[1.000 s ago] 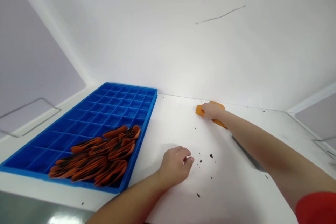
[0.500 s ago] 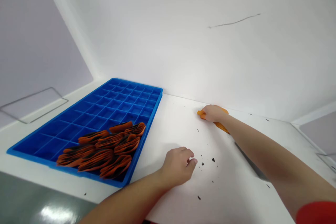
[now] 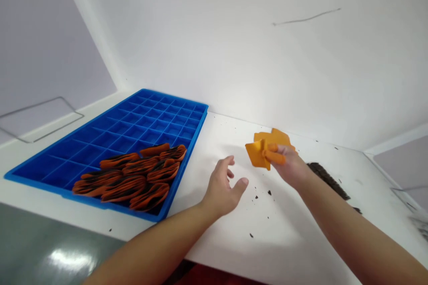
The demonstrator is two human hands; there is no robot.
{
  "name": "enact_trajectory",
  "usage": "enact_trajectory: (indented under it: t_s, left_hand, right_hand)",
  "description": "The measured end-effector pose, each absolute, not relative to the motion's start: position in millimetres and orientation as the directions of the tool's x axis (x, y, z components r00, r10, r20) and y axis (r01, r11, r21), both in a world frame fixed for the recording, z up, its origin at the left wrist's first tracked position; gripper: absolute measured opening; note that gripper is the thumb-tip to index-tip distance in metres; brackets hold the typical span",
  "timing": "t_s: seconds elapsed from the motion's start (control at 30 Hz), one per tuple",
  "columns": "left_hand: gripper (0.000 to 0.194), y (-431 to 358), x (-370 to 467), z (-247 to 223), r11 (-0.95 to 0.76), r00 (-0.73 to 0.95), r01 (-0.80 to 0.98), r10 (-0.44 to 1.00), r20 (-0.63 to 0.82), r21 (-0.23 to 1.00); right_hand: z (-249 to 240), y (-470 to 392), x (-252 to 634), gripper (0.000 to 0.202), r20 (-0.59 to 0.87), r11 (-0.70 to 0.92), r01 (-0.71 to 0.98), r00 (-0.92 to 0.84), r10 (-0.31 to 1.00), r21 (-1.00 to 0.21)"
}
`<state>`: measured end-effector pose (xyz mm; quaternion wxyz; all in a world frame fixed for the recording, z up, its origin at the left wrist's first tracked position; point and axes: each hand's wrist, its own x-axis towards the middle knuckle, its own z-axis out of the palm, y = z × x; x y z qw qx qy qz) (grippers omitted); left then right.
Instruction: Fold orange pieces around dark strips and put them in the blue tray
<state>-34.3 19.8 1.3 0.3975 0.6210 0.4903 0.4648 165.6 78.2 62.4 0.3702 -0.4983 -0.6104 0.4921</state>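
My right hand (image 3: 290,164) is closed on a thin orange piece (image 3: 257,153) with an angular outline, raised over the white table. Rounded orange parts show at the fingers; I cannot tell whether they belong to the piece or cover the fingertips. Just behind lie more flat orange pieces (image 3: 281,137) near the wall, partly hidden by the hand. My left hand (image 3: 224,187) is above the table, thumb and fingers apart, holding nothing. To its left stands a blue compartment tray (image 3: 198,136); its near right cells hold several folded orange-and-black bundles (image 3: 123,189).
A dark brown, rough-textured strip (image 3: 329,180) lies beyond my right forearm. Small dark scraps (image 3: 269,192) are scattered over the white table (image 3: 227,240). A white wall (image 3: 234,53) closes off the back. Bent wire (image 3: 40,136) sits at the far left.
My right hand has drawn back from the wall, lifting an orange piece off those behind it. My left hand has moved up a little, its thumb and fingers spreading wider.
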Motion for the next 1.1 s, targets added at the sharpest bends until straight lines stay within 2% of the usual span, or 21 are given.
enact_trajectory:
  t_s: [0.03,0.1,0.17,0.23,0.33,0.47,0.57,0.73,0.77,0.83,0.93,1.03,1.1]
  left_hand:
    - [0.054,21,-35,3,-0.198,0.102,0.168,0.978,0.183,0.966]
    - [0.038,22,-34,4,-0.17,0.188,0.051,0.969,0.157,0.984]
    - [0.017,22,-32,4,-0.126,0.267,-0.005,0.956,0.123,0.992]
    - [0.011,20,-30,2,-0.104,0.28,-0.01,0.955,0.103,0.994]
    - [0.014,17,-30,0,-0.123,0.259,0.037,0.96,0.109,0.992]
    - [0.014,13,-29,-1,-0.221,0.276,0.198,0.947,0.162,0.955]
    - [0.016,11,-26,-4,-0.256,0.324,0.244,0.931,0.17,0.935]
    - [0.011,8,-18,-9,-0.287,0.361,0.202,0.911,0.202,0.936]
    - [0.014,7,-18,-9,-0.298,0.35,0.194,0.911,0.218,0.935]
    - [0.031,6,-17,-8,-0.335,0.33,0.196,0.907,0.26,0.922]
    - [0.051,3,-18,-6,-0.485,0.321,0.248,0.858,0.401,0.839]
    - [0.052,2,-18,-7,-0.675,0.328,0.3,0.736,0.592,0.674]
    - [0.052,1,-18,-8,-0.74,0.344,0.312,0.673,0.655,0.596]
  right_hand:
    - [60,62,159,0.025,-0.086,-0.058,0.112,-0.272,0.959,-0.992]
    - [52,37,147,0.027,-0.181,-0.208,-0.054,-0.319,0.93,-0.977]
    - [43,20,138,0.028,-0.246,-0.299,-0.143,-0.304,0.92,-0.943]
    - [34,9,135,0.028,-0.267,-0.322,-0.177,-0.277,0.923,-0.93]
    - [22,-3,139,0.03,-0.192,-0.227,-0.122,-0.246,0.95,-0.966]
    - [11,-18,148,0.035,-0.048,-0.049,0.001,-0.23,0.972,-0.999]
    - [7,-26,148,0.037,-0.048,-0.037,0.088,-0.13,0.99,-0.995]
    - [7,-30,140,0.043,-0.067,-0.076,0.16,0.058,0.996,-0.984]
    - [7,-31,139,0.042,-0.05,-0.06,0.15,0.068,0.996,-0.987]
    - [7,-33,138,0.04,-0.012,-0.023,0.135,0.081,0.997,-0.991]
    - [8,-35,138,0.036,0.033,0.019,0.138,0.104,0.994,-0.99]
    - [7,-36,138,0.033,0.06,0.05,0.112,0.086,0.995,-0.992]
    - [6,-36,138,0.03,0.084,0.076,0.099,0.078,0.993,-0.992]
